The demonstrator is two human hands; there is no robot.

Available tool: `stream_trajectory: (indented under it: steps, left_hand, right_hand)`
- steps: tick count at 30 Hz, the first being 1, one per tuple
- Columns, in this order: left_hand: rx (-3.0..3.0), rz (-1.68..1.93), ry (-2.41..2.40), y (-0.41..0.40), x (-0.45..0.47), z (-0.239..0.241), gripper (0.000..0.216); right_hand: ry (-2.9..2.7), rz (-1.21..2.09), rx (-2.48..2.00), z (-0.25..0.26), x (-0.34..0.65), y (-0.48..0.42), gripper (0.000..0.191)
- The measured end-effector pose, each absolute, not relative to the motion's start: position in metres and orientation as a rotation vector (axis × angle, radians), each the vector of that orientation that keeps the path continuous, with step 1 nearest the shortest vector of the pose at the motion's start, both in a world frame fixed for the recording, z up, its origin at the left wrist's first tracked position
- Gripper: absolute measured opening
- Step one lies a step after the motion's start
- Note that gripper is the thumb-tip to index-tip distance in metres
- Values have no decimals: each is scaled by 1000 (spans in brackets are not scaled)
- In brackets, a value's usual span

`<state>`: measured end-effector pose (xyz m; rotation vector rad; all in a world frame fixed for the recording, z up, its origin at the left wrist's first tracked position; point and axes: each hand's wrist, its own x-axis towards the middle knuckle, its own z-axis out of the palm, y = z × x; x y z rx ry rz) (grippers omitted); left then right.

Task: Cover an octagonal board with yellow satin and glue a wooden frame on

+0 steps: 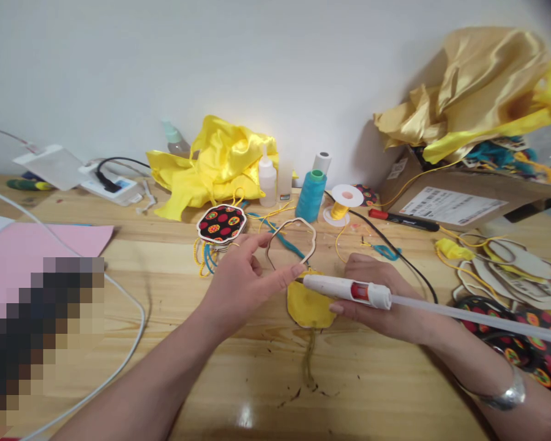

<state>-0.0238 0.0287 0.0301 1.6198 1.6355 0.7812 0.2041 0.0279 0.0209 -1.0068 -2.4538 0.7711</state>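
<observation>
My left hand (245,285) pinches a thin wooden outline frame (314,236) with a wavy edge, its thumb near the frame's lower side. A white glue gun (326,285) lies in my right hand (390,312), a long translucent glue stick (463,318) running out of its back. The gun's nozzle points left, close to my left thumb. Below it lies a yellow fabric-covered piece (310,306) with a yellowish cord (309,361) trailing toward me. Left of the frame is a dark patterned fabric piece (221,223) in a wooden border.
Behind are yellow satin cloth (224,159), a clear squeeze bottle (267,184), a teal thread cone (310,196) and a yellow thread spool (338,210). A cardboard box (450,196) stands right, near a marker (404,220) and wooden cutouts (509,278). A white cable (140,324) curves at left.
</observation>
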Motion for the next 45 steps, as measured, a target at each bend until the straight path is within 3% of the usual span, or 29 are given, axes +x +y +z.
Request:
stream_trajectory:
  steps: [45]
  left_hand:
    - [1644,771,1658,29,-24,29,65]
  right_hand:
    - [-2532,951,-853,23,208,21,32]
